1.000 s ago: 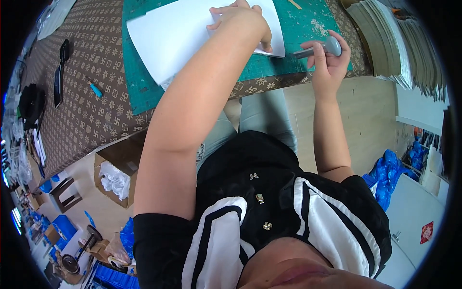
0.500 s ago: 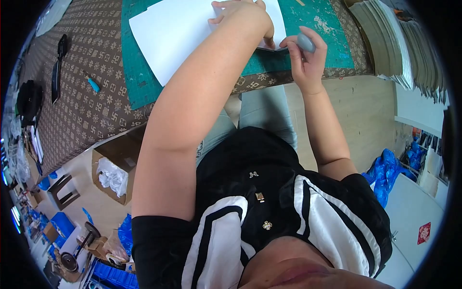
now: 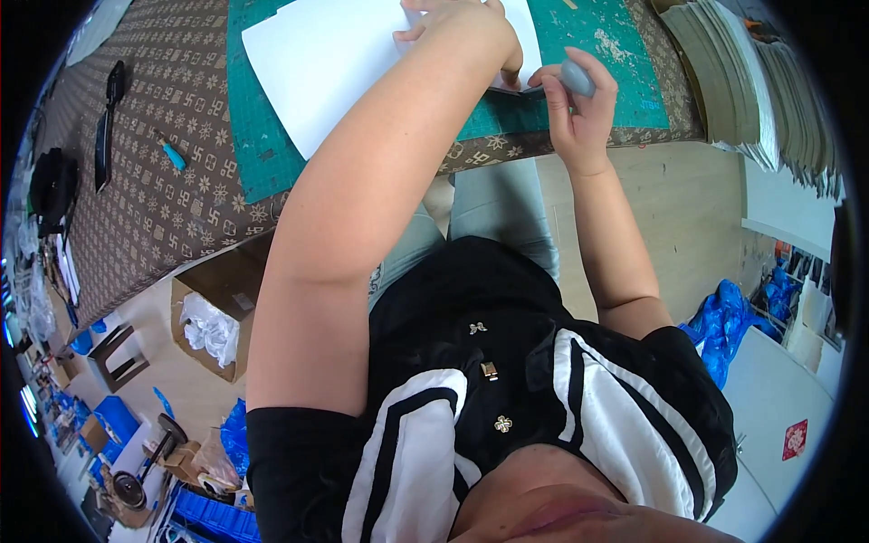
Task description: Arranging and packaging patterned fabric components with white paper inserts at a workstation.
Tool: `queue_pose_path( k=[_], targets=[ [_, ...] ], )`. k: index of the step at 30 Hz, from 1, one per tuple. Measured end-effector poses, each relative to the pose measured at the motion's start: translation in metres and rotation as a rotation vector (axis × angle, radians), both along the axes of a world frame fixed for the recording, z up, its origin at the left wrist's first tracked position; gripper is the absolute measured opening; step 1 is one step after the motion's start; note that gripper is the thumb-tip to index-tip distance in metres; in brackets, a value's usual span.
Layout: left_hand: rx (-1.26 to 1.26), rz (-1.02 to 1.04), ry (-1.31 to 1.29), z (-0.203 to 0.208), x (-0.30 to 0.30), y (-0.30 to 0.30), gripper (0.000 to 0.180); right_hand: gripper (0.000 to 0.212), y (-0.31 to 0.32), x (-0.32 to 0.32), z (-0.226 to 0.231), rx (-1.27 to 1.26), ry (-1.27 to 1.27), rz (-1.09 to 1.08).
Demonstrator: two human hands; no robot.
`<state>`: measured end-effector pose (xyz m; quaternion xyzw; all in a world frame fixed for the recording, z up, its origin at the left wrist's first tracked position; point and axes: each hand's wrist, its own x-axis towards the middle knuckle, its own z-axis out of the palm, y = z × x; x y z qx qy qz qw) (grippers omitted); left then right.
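White paper sheets (image 3: 312, 68) lie on a green cutting mat (image 3: 258, 158) at the near edge of the table. My left hand (image 3: 466, 32) is spread across the paper, its thumb pressed down near the sheet's lower right corner. Just to the right, my right hand (image 3: 579, 104) grips a hand tool with a rounded grey handle (image 3: 577, 79). A thin dark strip (image 3: 520, 91), which looks like its blade, runs from those fingers toward my left thumb at the paper's edge. Its tip is hard to make out, and I cannot tell whether it touches the paper.
A brown patterned cloth (image 3: 190, 72) covers the table. On it at the left lie a small turquoise-handled tool (image 3: 174, 156) and a long black tool (image 3: 107, 127). Stacked sheets (image 3: 729, 81) stand at the far right. Below the table is a cardboard box (image 3: 240, 303) holding white plastic.
My right hand and the grey-handled tool have shifted very slightly right. My left thumb has moved a little toward the dark strip. The paper looks unmoved.
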<state>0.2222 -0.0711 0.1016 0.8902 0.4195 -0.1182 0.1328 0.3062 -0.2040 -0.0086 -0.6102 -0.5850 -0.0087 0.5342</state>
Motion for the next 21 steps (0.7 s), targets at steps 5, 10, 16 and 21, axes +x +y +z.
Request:
queue_pose_path(
  k=[5, 10, 16, 21],
  targets=[
    [-0.163, -0.052, 0.116, 0.024, 0.006, 0.017, 0.101, 0.048, 0.0, -0.001, -0.001, 0.006, -0.029, -0.012],
    [-0.199, -0.113, 0.197, 0.025, 0.009, 0.024, 0.102, 0.048, 0.005, 0.0, -0.005, 0.086, -0.163, -0.097],
    [-0.281, -0.082, 0.174, 0.034, 0.004, 0.022, 0.103, 0.056, 0.002, 0.012, -0.007, 0.003, -0.187, 0.026],
    [-0.19, 0.002, 0.232, 0.02, 0.017, 0.007, 0.104, 0.059, 0.008, 0.02, -0.01, 0.062, -0.217, 0.098]
  ],
)
